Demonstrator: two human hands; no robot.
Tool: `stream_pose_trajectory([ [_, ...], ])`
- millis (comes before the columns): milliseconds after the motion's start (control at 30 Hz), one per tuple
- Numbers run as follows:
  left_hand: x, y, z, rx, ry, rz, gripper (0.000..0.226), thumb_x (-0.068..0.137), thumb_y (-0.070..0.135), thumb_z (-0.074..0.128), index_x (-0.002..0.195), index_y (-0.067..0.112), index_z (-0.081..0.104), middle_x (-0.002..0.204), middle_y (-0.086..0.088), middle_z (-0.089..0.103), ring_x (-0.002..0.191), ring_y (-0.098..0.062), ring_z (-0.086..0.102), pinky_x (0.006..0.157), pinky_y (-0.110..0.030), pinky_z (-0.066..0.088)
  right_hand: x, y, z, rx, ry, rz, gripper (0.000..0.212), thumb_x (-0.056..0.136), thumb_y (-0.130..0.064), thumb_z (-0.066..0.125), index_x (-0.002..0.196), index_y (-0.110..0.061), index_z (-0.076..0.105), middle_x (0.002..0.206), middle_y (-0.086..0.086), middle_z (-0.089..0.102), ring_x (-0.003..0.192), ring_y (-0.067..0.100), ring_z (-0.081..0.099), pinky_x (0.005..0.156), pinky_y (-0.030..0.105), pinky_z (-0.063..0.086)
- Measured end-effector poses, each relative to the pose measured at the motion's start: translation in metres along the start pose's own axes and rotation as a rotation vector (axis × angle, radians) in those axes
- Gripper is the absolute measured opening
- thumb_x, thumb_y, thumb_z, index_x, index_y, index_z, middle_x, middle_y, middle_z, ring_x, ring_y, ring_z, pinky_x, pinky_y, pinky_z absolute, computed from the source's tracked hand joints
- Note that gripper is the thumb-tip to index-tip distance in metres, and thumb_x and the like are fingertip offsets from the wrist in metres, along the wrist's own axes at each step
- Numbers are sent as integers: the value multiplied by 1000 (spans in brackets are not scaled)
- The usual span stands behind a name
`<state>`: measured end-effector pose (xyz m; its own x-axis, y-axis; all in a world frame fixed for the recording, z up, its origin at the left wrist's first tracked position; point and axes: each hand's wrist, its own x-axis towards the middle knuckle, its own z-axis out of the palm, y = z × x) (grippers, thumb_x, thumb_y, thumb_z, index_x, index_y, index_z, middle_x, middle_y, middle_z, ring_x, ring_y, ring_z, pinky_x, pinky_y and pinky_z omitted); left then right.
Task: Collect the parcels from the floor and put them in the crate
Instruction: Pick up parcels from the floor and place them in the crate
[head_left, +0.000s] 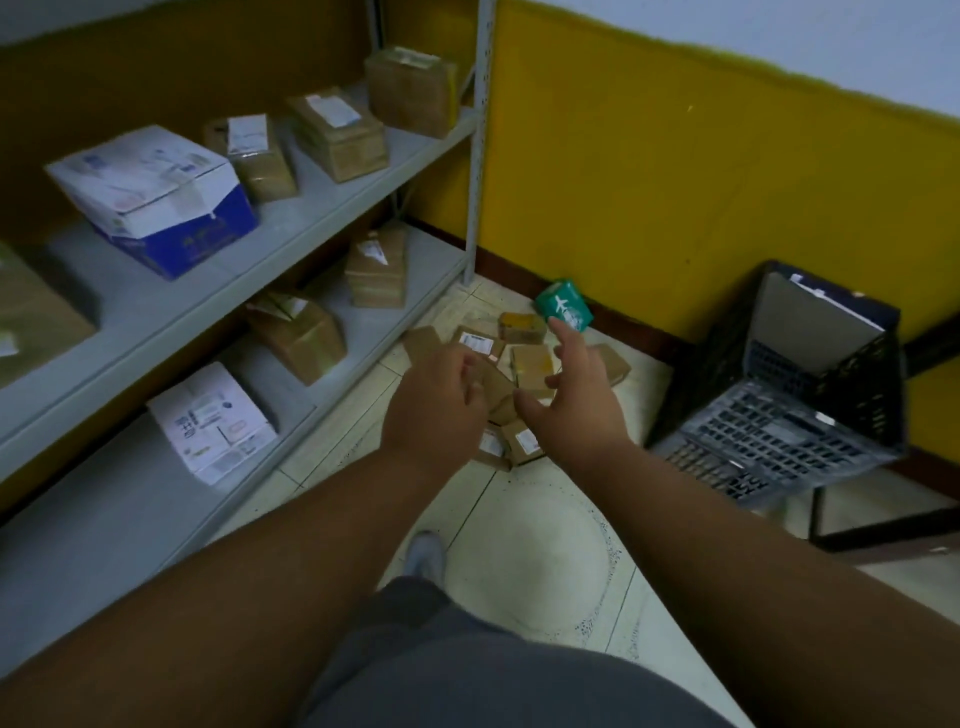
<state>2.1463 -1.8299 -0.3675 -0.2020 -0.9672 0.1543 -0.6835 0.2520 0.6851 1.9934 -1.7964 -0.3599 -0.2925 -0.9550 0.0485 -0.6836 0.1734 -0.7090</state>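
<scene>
Over the floor pile, I'm holding both hands out: left hand (434, 405) loosely curled, right hand (582, 395) spread wide, neither gripping anything. Brown parcels (530, 364) are lying heaped on the tiles beneath them, a green parcel (563, 305) sitting by the wall. Crate (779, 431) is standing tilted to the right, well apart.

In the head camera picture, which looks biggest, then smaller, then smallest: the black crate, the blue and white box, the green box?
1. Black crate
2. Blue and white box, perhaps helped by nearness
3. Green box
</scene>
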Motion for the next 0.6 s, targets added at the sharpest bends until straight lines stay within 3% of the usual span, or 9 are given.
stream_pose_trajectory([
  [200, 99, -15, 12, -20, -93, 2, 24, 87, 15, 53, 110, 20, 57, 96, 4, 58, 85, -15, 56, 69, -30, 45, 91, -11, 8, -25, 10, -1, 86, 84, -26, 75, 153, -33, 24, 142, 3, 42, 117, 18, 56, 90, 32, 51],
  [333, 163, -19, 12, -5, -103, 34, 26, 87, 13, 56, 113, 16, 59, 103, -1, 61, 91, -18, 56, 75, -33, 46, 141, -18, 14, -62, 20, 46, 87, 84, -27, 75, 153, -35, 23, 140, 2, 45, 113, 16, 57, 83, 25, 46],
  [500, 212, -39, 26, -41, -141, 0, 27, 89, 15, 59, 115, 19, 54, 104, 4, 58, 91, -14, 56, 71, -28, 42, 184, -15, 33, 9, -29, 126, 87, 84, -26, 75, 153, -36, 23, 144, 0, 42, 118, 17, 55, 94, 39, 54],
  [600, 232, -58, 44, -83, -174, -76, 34, 89, 18, 63, 121, 21, 51, 108, 8, 55, 92, -14, 57, 74, -31, 49, 214, -2, 51, 39, -59, 150, 84, 83, -27, 75, 150, -38, 26, 140, -3, 46, 116, 15, 54, 93, 42, 55],
])
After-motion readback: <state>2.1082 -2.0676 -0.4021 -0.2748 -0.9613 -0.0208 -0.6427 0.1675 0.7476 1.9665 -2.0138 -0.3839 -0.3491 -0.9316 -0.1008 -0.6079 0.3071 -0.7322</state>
